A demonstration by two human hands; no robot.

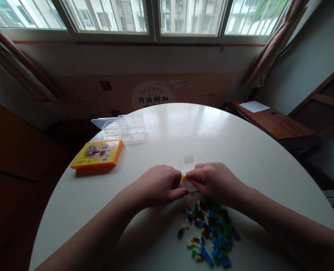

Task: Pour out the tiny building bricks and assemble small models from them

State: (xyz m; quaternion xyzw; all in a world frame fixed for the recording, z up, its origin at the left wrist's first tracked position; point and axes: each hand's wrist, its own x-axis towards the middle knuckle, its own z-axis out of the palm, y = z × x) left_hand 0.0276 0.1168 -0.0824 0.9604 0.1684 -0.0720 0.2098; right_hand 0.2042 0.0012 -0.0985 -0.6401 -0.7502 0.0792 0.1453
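Observation:
A small clear plastic box [194, 187] with its lid [189, 161] folded back lies on the table between my hands. My left hand [161, 184] is curled at the box's left side, thumb and forefinger against it. The fingers of my right hand [216, 182] pinch together above the box at a tiny yellow piece [183, 176]. Most of that piece is covered by fingertips. Just below my right hand spreads a pile of small building bricks [214, 229] in blue, green, brown and pale yellow.
On the left of the round white table [167, 131] lies an orange and yellow flat box [97, 154]. Behind it stands a clear divided plastic case [131, 130] with its lid raised. A brown wooden desk [280, 122] with a paper sheet [254, 106] is at the right.

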